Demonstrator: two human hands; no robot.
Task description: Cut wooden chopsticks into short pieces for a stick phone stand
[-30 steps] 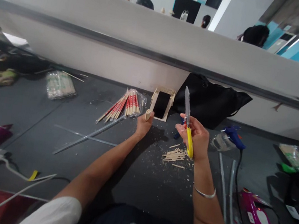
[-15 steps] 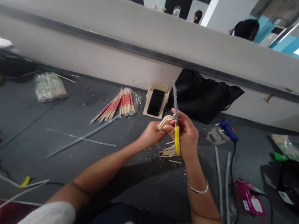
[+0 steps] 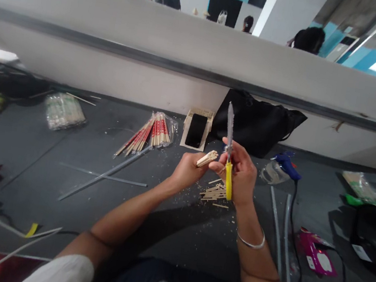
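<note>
My left hand [image 3: 188,171] is closed round a bundle of thin wooden sticks [image 3: 207,158], their cut ends pointing up and right. In my right hand [image 3: 245,177] is a yellow-handled blade [image 3: 230,124], held upright with its tip pointing away from me; the metal edge looks jagged. My right fingertips are close to the ends of the bundle, and I cannot tell whether they touch it. Below the hands, a loose pile of short wooden sticks [image 3: 214,192] lies on the dark table [image 3: 167,224] among small crumbs.
Behind the hands are a phone [image 3: 196,130] and a black bag [image 3: 259,124]. Red-wrapped chopsticks [image 3: 152,130] and clear glue sticks [image 3: 106,173] lie left. A blue glue gun [image 3: 287,166], its cord and a purple box [image 3: 318,253] are right. A low wall [image 3: 148,76] closes the back.
My right hand and the blade have moved slightly right, away from the bundle. The bundle's ends now show more fully, tilted further right in my left hand.
</note>
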